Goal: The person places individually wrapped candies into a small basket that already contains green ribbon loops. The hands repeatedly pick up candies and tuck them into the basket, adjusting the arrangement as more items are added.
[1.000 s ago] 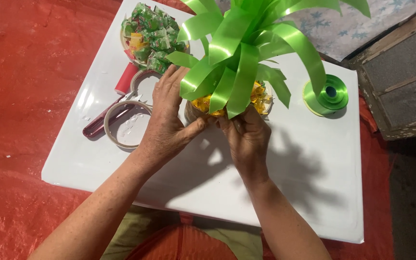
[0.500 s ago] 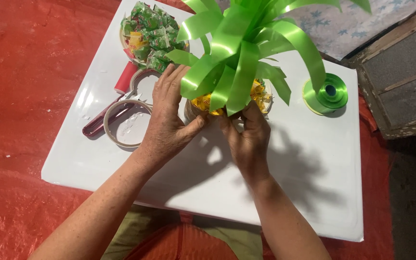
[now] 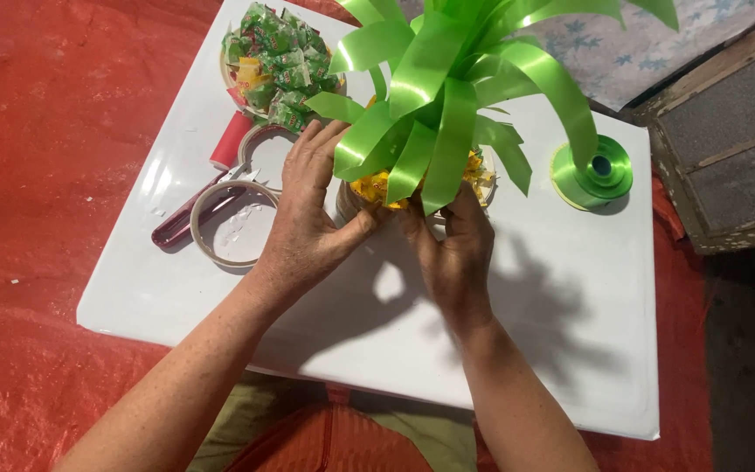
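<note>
Bright overhead light, sharp focus, hard shadows, slight glare

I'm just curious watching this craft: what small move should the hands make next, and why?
Probably press the yellow wrappers flat against the base. Both the left hand and right hand cup it under the green ribbon leaves, and the wrappers stick out loosely at the rim.
</note>
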